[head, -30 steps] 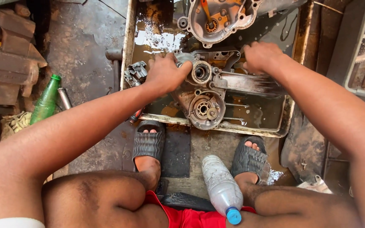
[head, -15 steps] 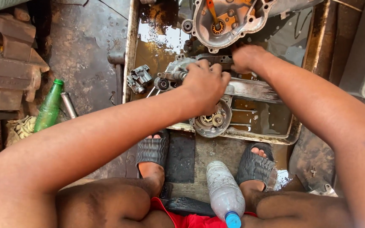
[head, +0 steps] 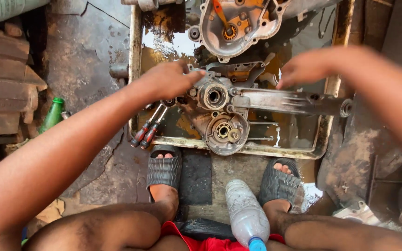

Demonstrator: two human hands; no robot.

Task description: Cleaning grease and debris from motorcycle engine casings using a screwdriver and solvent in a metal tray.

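Soft daylight, liquid glare, blurred hands

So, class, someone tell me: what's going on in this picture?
A person squats over a metal tray of oily liquid holding a greasy engine casing. The left hand rests on the casing's upper left end; the right hand hovers above its long arm, fingers loose. Two red-handled screwdrivers lean over the tray's left rim. A plastic bottle stands between the feet.
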